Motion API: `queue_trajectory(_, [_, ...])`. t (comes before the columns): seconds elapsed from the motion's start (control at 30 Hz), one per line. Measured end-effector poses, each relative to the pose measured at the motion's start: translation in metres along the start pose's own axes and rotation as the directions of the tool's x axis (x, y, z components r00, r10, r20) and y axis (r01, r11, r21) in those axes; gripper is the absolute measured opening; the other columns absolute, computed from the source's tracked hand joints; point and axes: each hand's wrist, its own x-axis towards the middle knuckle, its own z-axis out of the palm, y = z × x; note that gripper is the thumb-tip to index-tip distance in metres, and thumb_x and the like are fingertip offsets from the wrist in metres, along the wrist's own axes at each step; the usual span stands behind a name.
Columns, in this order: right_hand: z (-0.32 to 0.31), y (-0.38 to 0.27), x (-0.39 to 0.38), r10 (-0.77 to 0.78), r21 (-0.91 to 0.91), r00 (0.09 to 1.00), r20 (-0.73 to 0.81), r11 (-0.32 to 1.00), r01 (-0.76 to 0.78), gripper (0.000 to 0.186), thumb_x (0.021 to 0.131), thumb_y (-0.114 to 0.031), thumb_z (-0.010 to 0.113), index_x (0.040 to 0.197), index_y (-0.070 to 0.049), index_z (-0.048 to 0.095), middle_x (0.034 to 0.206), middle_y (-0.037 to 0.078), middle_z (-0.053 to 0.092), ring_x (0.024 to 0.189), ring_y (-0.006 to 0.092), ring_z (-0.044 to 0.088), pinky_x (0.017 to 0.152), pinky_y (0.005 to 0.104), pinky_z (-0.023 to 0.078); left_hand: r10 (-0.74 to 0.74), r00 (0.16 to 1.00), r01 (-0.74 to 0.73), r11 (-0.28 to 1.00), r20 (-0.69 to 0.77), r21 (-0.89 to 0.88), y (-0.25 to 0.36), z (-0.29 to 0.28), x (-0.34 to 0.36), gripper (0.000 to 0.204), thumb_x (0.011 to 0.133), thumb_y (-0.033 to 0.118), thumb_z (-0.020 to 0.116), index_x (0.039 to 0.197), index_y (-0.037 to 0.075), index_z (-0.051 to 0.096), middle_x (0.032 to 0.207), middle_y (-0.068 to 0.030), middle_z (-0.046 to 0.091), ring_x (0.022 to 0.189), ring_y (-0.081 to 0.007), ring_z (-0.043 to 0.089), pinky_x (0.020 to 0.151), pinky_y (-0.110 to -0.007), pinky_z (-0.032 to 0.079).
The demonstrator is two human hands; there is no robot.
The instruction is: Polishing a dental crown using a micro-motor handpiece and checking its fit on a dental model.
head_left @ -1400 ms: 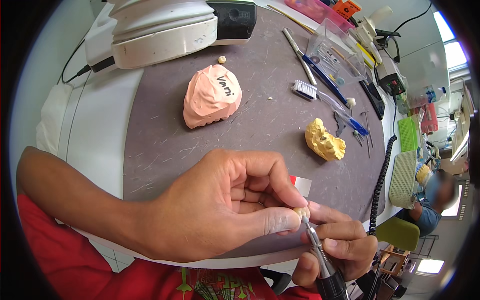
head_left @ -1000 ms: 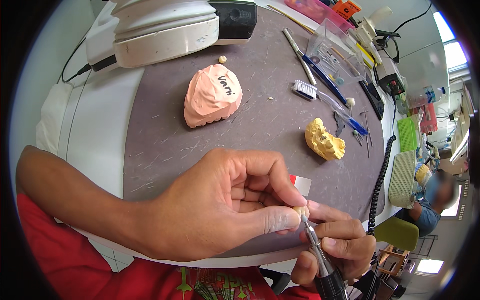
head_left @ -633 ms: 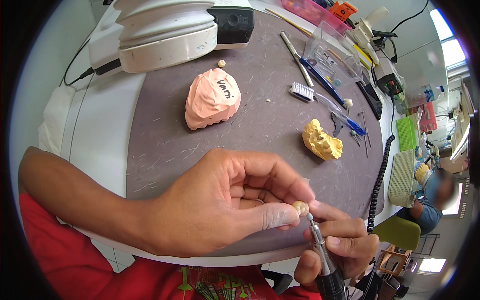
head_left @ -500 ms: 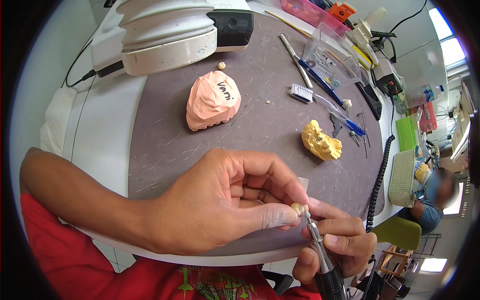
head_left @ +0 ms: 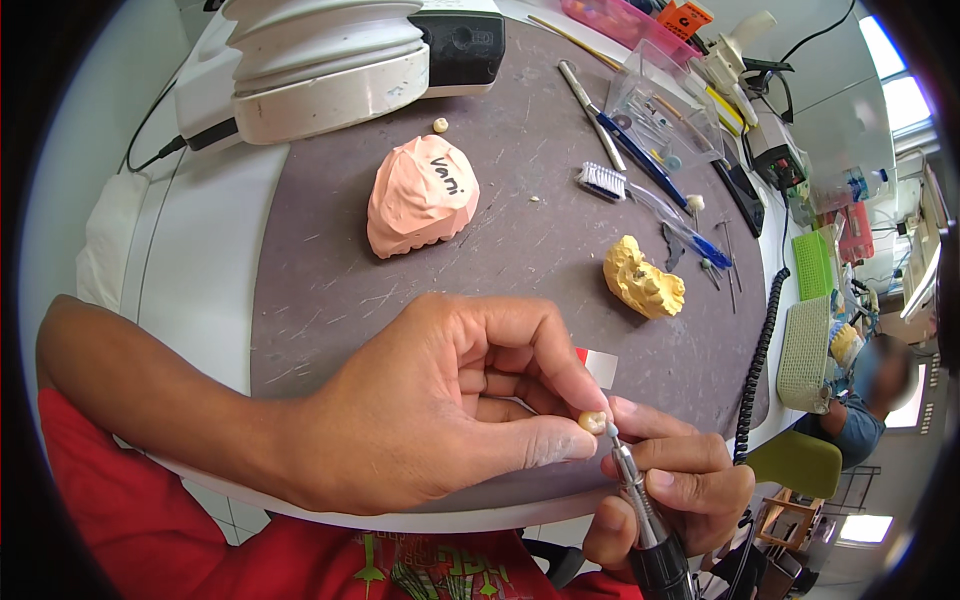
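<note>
Between the thumb and index finger of my left hand (head_left: 420, 410) is a small tooth-coloured dental crown (head_left: 592, 422), pinched at its sides. My right hand (head_left: 690, 480) grips a dental handpiece (head_left: 628, 475) like a pen, its metal nose pointing up. The small pale-blue bur (head_left: 611, 429) at its tip meets or nearly meets the crown's right side; contact is too fine to tell. My right fingertips sit close against the left ones. Beyond my hands lie a yellow dental cast (head_left: 643, 280) and a pink plaster dental model (head_left: 422, 200).
A second small crown (head_left: 440, 125) lies behind the pink model, near a ribbed white hose (head_left: 325, 60). At the right are a toothbrush (head_left: 603, 182), a clear box (head_left: 665, 110) of small tools, a coiled black cord (head_left: 765, 350) and a green basket (head_left: 805, 350). Another person (head_left: 850, 410) sits beyond.
The crown has turned between my left fingertips and shows a different face. My left index finger and thumb have shifted slightly. More of a red-and-white piece shows behind them. The handpiece has barely moved.
</note>
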Motion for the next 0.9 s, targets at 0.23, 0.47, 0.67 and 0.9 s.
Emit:
queue_trajectory(0.23, [-0.0026,-0.0020,0.0002,0.034,-0.027,0.998,0.054,0.999,-0.033,0.037,0.076,-0.018,0.067,0.093,-0.004,0.037,0.075,0.013,0.054,0.089,0.0315,0.061,0.077,0.0366,0.054,0.006,1.000,-0.006,1.000,-0.012,-0.022,-0.0006,-0.0008,0.0006,0.016,0.077,-0.009,0.061,0.088,-0.001,0.053,0.096,-0.0133,0.060,0.091,-0.0132,0.060,0.083,-0.025,0.050])
queue_trajectory(0.47, [-0.0054,-0.0020,0.0004,0.036,-0.047,0.995,0.095,0.998,-0.032,0.038,0.076,-0.019,0.068,0.093,-0.005,0.037,0.075,0.013,0.055,0.089,0.0317,0.061,0.078,0.0381,0.053,0.000,1.000,0.000,1.000,-0.014,-0.030,-0.0001,-0.0003,0.0001,0.016,0.076,-0.009,0.062,0.087,-0.001,0.053,0.096,-0.0138,0.060,0.091,-0.0138,0.060,0.084,-0.025,0.050])
queue_trajectory(0.67, [-0.0050,-0.0042,0.0000,0.070,-0.070,0.994,0.087,0.996,-0.064,0.039,0.076,-0.019,0.068,0.093,-0.005,0.036,0.075,0.012,0.055,0.089,0.0315,0.061,0.077,0.0389,0.053,-0.005,1.000,0.004,1.000,-0.019,-0.017,0.0003,-0.0004,0.0002,0.015,0.076,-0.008,0.062,0.087,-0.002,0.053,0.096,-0.0145,0.060,0.092,-0.0140,0.060,0.084,-0.025,0.050])
queue_trajectory(0.9, [-0.0061,-0.0010,0.0010,0.018,-0.034,0.995,0.097,0.999,-0.014,0.038,0.076,-0.019,0.068,0.093,-0.005,0.036,0.075,0.012,0.055,0.088,0.0309,0.061,0.078,0.0392,0.053,0.000,1.000,0.000,1.000,-0.016,-0.026,-0.0006,0.0001,0.0003,0.015,0.077,-0.008,0.062,0.087,-0.002,0.054,0.096,-0.0148,0.060,0.091,-0.0139,0.060,0.083,-0.025,0.050])
